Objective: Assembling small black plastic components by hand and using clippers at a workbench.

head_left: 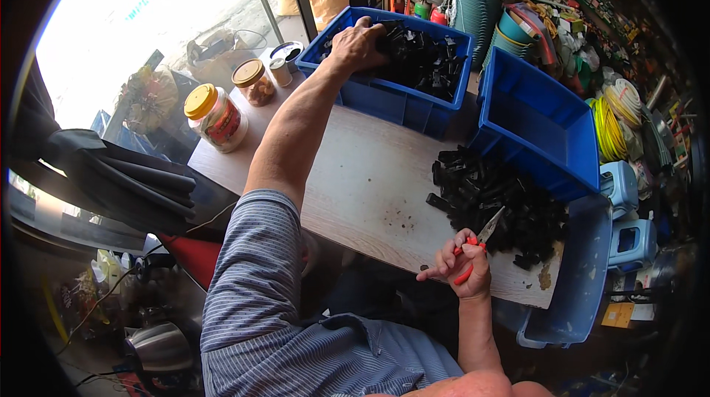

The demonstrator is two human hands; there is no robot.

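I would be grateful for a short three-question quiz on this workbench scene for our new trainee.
1. Multiple choice: what does the person's right grip hold?
a) a screwdriver
b) red-handled pliers
c) a knife

2. True or false: the person's left grip is inside the yellow-lidded jar.

3. Fill in: the loose pile of black pieces lies on the ____.

Key:
1. b
2. False; it reaches into a blue bin that contains black pieces.
3. table
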